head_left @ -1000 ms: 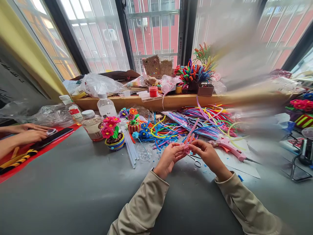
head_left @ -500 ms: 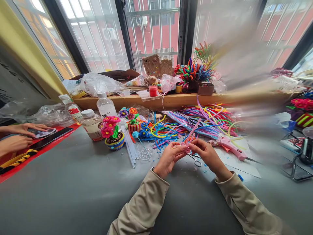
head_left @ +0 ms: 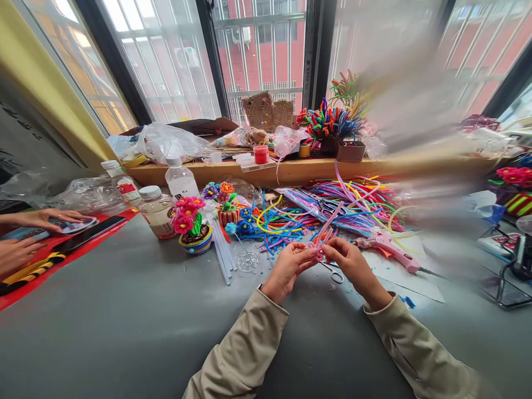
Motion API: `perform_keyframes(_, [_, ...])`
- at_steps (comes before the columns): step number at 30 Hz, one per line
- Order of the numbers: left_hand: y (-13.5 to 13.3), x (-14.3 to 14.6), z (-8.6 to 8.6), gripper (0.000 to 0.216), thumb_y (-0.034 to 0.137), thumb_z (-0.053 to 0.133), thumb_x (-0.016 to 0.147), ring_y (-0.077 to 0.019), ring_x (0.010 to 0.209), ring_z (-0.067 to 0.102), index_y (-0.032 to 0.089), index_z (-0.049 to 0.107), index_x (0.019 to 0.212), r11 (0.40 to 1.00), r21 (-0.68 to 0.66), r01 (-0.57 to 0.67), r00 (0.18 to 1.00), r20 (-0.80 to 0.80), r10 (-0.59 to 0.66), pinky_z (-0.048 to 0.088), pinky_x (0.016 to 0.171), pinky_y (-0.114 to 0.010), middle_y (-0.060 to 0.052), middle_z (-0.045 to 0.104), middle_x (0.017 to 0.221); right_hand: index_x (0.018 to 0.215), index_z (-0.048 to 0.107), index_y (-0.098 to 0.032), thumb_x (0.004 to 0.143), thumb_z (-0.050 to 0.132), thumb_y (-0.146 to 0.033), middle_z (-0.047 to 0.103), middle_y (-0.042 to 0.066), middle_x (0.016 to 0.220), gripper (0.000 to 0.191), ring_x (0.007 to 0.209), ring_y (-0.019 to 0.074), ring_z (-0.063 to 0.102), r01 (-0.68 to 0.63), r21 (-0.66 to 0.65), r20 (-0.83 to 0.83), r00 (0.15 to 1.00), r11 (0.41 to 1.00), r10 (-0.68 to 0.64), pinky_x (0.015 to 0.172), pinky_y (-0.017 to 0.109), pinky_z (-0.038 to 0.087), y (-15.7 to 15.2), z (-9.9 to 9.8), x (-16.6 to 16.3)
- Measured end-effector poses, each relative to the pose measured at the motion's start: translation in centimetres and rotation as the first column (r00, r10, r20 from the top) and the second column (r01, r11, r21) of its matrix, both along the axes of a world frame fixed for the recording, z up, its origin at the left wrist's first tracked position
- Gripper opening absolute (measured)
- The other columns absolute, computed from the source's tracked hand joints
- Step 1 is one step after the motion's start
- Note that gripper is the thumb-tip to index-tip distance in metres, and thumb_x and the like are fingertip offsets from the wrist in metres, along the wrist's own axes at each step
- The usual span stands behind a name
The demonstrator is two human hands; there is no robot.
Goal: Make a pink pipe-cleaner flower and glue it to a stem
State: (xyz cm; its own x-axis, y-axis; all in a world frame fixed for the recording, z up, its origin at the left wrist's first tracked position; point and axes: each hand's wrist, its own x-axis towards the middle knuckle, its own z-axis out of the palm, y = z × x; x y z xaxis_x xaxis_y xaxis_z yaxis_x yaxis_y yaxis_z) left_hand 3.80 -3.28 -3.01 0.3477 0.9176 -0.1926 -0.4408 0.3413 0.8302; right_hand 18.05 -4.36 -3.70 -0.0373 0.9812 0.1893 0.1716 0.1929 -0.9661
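Both my hands meet over the grey table [head_left: 124, 332], pinching a pink pipe cleaner [head_left: 325, 230] whose free ends stick up and away from me. My left hand [head_left: 288, 269] grips the curled lower part with fingers closed. My right hand [head_left: 351, 263] pinches the same piece from the right. A heap of loose coloured pipe cleaners [head_left: 332, 208] lies just beyond my fingers. Small scissors [head_left: 334, 274] rest on the table under my right hand.
A pink glue gun [head_left: 390, 249] lies right of my hands. Pipe-cleaner flower pots [head_left: 191, 227], bottles [head_left: 157, 210] and clear straws [head_left: 222, 252] stand to the left. Another person's hands [head_left: 25, 233] rest on a red mat at far left. A cluttered wooden sill [head_left: 291, 169] runs behind.
My hands have barely moved, only working the pink pipe cleaner slightly. The other person's hands at far left have shifted a little.
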Motion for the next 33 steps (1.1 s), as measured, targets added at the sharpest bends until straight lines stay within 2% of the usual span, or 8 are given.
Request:
perform_keyframes(7, [0.0,0.0,-0.2,0.032,0.019,0.070,0.053,-0.0109,0.064,0.059,0.014,0.041,0.066,0.999,0.042,-0.007,1.000,-0.009,0.008,0.047,0.071,-0.027,-0.001,0.057,0.068,0.062,0.049,-0.017,0.069,0.053,-0.041,0.047,-0.003,0.057,0.025,0.053,0.0097,0.045,0.038,0.013,0.010,0.999,0.999,-0.038,0.051,0.022,0.038,-0.1,0.0,-0.1])
perform_keyframes(11, [0.0,0.0,-0.1,0.032,0.018,0.070,0.054,-0.0102,0.063,0.059,0.014,0.040,0.064,0.999,0.048,-0.008,1.000,-0.012,0.008,0.047,0.070,-0.027,0.000,0.056,0.067,0.064,0.050,-0.016,0.068,0.052,-0.044,0.049,-0.002,0.058,0.028,0.054,0.0101,0.047,-0.005,-0.059,-0.083,0.997,0.998,0.000,0.055,0.024,0.041,0.0,0.1,-0.2])
perform_keyframes(13, [0.0,0.0,-0.1,0.033,0.018,0.070,0.053,-0.0105,0.063,0.059,0.014,0.039,0.064,0.999,0.051,-0.010,1.000,-0.014,0.010,0.047,0.071,-0.028,0.001,0.056,0.067,0.065,0.051,-0.016,0.068,0.052,-0.046,0.050,-0.001,0.057,0.030,0.053,0.0101,0.047,-0.002,-0.077,-0.079,0.997,0.997,-0.004,0.055,0.024,0.041,0.0,0.1,-0.2])
perform_keyframes(20, [-0.1,0.0,0.1,0.037,0.017,0.071,0.053,-0.0136,0.063,0.061,0.015,0.036,0.065,0.998,0.058,0.033,0.997,-0.074,-0.029,0.047,0.069,-0.029,-0.002,0.060,0.067,0.066,0.057,-0.015,0.065,0.055,-0.046,0.054,0.001,0.060,0.031,0.055,0.0109,0.047,0.069,-0.042,-0.051,0.996,0.997,-0.071,0.052,0.023,0.039,-0.2,0.5,-0.2])
perform_keyframes(26, [0.0,0.1,-0.2,0.039,0.019,0.072,0.051,-0.0136,0.062,0.061,0.015,0.036,0.065,0.997,0.079,0.023,0.994,-0.106,-0.015,0.047,0.066,-0.028,-0.001,0.059,0.065,0.067,0.059,-0.014,0.057,0.062,-0.043,0.054,0.000,0.060,0.030,0.054,0.0094,0.046,0.041,-0.187,-0.105,0.993,0.982,-0.061,0.052,0.022,0.038,-0.1,0.7,-0.1])
perform_keyframes(29, [0.2,0.1,-0.3,0.043,0.020,0.073,0.048,-0.0148,0.059,0.061,0.016,0.034,0.066,0.996,0.078,0.038,0.987,-0.160,-0.025,0.047,0.063,-0.028,0.002,0.057,0.059,0.062,0.058,-0.014,0.057,0.063,-0.041,0.050,-0.002,0.055,0.028,0.050,0.0075,0.042,-0.012,-0.232,-0.143,0.989,0.973,-0.021,0.050,0.021,0.036,0.0,0.7,0.5])
perform_keyframes(33, [0.3,-0.2,-0.1,0.045,0.023,0.073,0.049,-0.0146,0.058,0.061,0.017,0.033,0.069,0.987,0.108,0.118,0.981,-0.169,-0.099,0.046,0.062,-0.028,0.000,0.058,0.059,0.064,0.060,-0.013,0.062,0.060,-0.040,0.051,-0.002,0.055,0.027,0.051,0.0073,0.043,-0.216,-0.298,-0.143,0.973,0.930,0.180,0.050,0.021,0.033,0.1,1.0,1.9])
